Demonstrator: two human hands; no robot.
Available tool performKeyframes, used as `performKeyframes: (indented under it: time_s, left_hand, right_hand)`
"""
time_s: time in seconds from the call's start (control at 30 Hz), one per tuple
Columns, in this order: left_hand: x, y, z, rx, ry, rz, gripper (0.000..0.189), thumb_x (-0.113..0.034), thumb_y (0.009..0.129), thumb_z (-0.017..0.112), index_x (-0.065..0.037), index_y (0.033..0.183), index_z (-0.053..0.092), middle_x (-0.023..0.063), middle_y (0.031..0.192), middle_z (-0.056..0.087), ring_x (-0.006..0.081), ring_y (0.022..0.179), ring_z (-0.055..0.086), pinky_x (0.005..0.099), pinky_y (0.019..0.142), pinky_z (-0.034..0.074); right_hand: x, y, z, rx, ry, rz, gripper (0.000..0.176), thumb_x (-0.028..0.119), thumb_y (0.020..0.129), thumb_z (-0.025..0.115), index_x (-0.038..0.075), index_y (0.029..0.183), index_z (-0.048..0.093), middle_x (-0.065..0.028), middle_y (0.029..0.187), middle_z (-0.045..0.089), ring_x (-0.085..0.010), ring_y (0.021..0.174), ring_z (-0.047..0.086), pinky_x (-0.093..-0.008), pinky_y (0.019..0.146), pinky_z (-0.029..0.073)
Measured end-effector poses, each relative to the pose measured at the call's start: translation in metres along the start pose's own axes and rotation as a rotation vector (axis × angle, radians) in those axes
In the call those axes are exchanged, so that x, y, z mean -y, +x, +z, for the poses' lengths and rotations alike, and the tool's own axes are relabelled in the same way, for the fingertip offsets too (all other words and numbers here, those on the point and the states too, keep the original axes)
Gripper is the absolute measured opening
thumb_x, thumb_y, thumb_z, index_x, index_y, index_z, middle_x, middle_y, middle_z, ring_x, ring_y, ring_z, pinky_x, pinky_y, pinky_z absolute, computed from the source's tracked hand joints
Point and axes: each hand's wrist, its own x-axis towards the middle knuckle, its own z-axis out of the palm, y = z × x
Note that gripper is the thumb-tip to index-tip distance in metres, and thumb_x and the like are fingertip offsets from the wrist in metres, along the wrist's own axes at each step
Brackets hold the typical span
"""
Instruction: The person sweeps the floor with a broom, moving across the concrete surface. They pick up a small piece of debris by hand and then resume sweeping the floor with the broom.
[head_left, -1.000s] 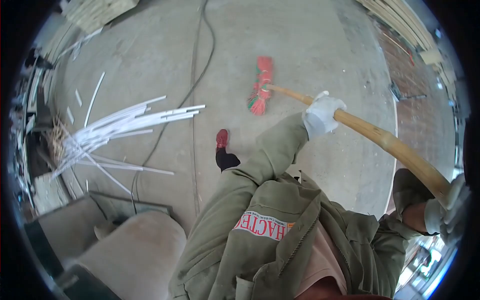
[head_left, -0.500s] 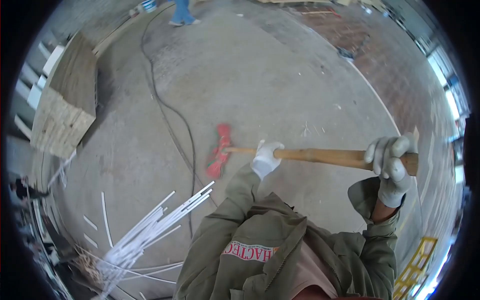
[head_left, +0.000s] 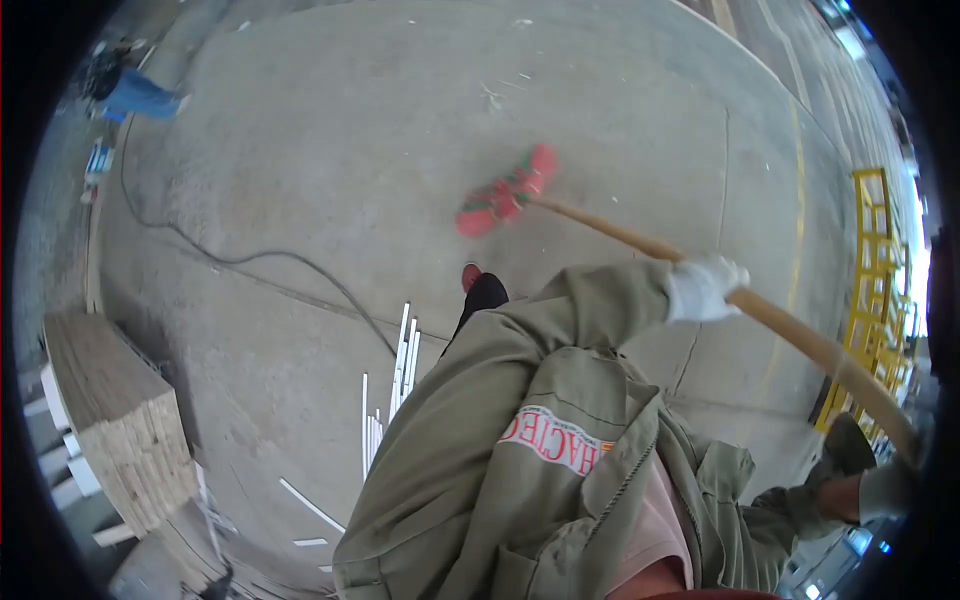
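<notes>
A broom with a red, green-flecked head (head_left: 507,191), blurred by motion, is at floor level ahead of me. Its long wooden handle (head_left: 800,325) slants down to the right. My left hand (head_left: 705,288), in a white glove, is closed round the middle of this handle. At the far right edge, my right hand (head_left: 888,490) is at the handle's upper end, its fingers mostly lost in the dark rim of the view. A red shoe (head_left: 471,272) of mine shows just below the broom head.
White strips (head_left: 402,360) lie on the concrete floor (head_left: 330,120) beside me. A dark cable (head_left: 270,257) snakes across the left. Stacked boards (head_left: 130,430) stand at lower left, a yellow metal frame (head_left: 868,290) at right. A person in blue trousers (head_left: 140,95) is at upper left.
The view has turned to the right. The broom head has swung forward and right, and both my hands have shifted right with the handle.
</notes>
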Motion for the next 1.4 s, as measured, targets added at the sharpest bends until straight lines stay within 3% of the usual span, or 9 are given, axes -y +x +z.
performKeyframes:
  time_s: [0.37,0.57,0.67,0.83,1.03,1.07,1.13,1.23,1.4]
  left_hand:
    - [0.008,-0.062,0.054,0.468,-0.187,-0.024,0.033,-0.031,0.072,0.063,-0.008,0.095,0.058,0.0161,0.084,0.062,0.0340,0.081,0.060,0.0418,0.074,0.046]
    - [0.117,-0.128,-0.073,0.380,0.022,-0.200,0.029,-0.030,0.071,0.065,-0.008,0.086,0.057,0.0152,0.079,0.061,0.0340,0.076,0.060,0.0399,0.067,0.047]
    - [0.210,-0.184,-0.136,0.387,0.151,-0.345,0.025,-0.032,0.072,0.064,-0.010,0.082,0.057,0.0137,0.075,0.060,0.0334,0.072,0.059,0.0403,0.063,0.046]
    - [0.310,-0.274,-0.211,0.223,0.565,-0.338,0.016,-0.025,0.067,0.067,-0.015,0.078,0.060,0.0109,0.071,0.060,0.0291,0.074,0.060,0.0378,0.074,0.044]
    - [0.174,-0.176,-0.172,0.256,0.161,-0.134,0.017,-0.019,0.066,0.066,-0.010,0.081,0.061,0.0144,0.078,0.061,0.0336,0.075,0.059,0.0409,0.067,0.047]
    - [0.140,-0.156,-0.154,0.262,0.063,-0.039,0.020,-0.019,0.067,0.067,-0.008,0.083,0.060,0.0147,0.080,0.061,0.0332,0.077,0.059,0.0401,0.070,0.047]
    - [0.072,-0.114,-0.120,0.386,-0.128,0.127,0.028,-0.024,0.068,0.067,-0.007,0.088,0.058,0.0149,0.082,0.061,0.0329,0.078,0.060,0.0402,0.070,0.047]
    - [-0.006,-0.066,-0.062,0.618,-0.190,0.279,0.031,-0.034,0.076,0.061,-0.007,0.091,0.055,0.0146,0.081,0.061,0.0316,0.080,0.060,0.0398,0.071,0.047]
    - [-0.034,0.002,0.035,0.768,-0.296,0.308,0.029,-0.029,0.074,0.062,-0.009,0.094,0.056,0.0127,0.087,0.062,0.0303,0.086,0.060,0.0396,0.076,0.046]
  right_hand:
    - [0.044,-0.081,-0.044,-0.176,-0.261,0.189,0.024,0.016,0.085,0.048,-0.003,0.097,0.054,-0.0063,0.073,0.056,-0.0162,0.064,0.056,-0.0297,0.066,0.049]
    - [0.017,-0.131,0.150,-0.218,-0.075,0.356,0.024,0.018,0.084,0.047,-0.002,0.095,0.053,-0.0062,0.073,0.053,-0.0168,0.068,0.054,-0.0308,0.068,0.047]
    - [0.010,-0.173,0.255,-0.148,0.654,0.674,0.016,0.011,0.081,0.052,0.005,0.096,0.048,-0.0024,0.069,0.047,-0.0150,0.064,0.049,-0.0383,0.073,0.047]
    - [0.020,-0.243,0.363,-0.018,0.591,0.904,0.016,0.011,0.086,0.049,0.004,0.100,0.047,-0.0051,0.075,0.052,-0.0170,0.073,0.054,-0.0490,0.089,0.041]
    - [0.043,-0.189,0.230,-0.275,0.336,0.681,0.034,0.020,0.086,0.045,-0.002,0.111,0.048,-0.0112,0.080,0.057,-0.0241,0.075,0.057,-0.0469,0.083,0.045]
    - [0.056,-0.167,0.202,-0.585,-0.062,0.642,0.034,0.019,0.085,0.045,-0.004,0.109,0.051,-0.0106,0.080,0.057,-0.0205,0.075,0.058,-0.0355,0.072,0.051]
    - [0.090,-0.141,0.131,-0.300,-0.727,0.240,0.034,0.017,0.090,0.037,-0.007,0.111,0.051,-0.0138,0.084,0.060,-0.0200,0.072,0.059,-0.0306,0.067,0.052]
    - [0.153,-0.100,0.011,-0.088,-0.262,0.218,0.034,0.013,0.089,0.040,-0.012,0.107,0.053,-0.0196,0.096,0.061,-0.0251,0.086,0.061,-0.0304,0.079,0.051]
    - [0.142,-0.086,0.017,-0.451,-0.574,0.197,0.026,0.014,0.089,0.041,-0.007,0.099,0.052,-0.0143,0.085,0.055,-0.0217,0.076,0.056,-0.0298,0.071,0.049]
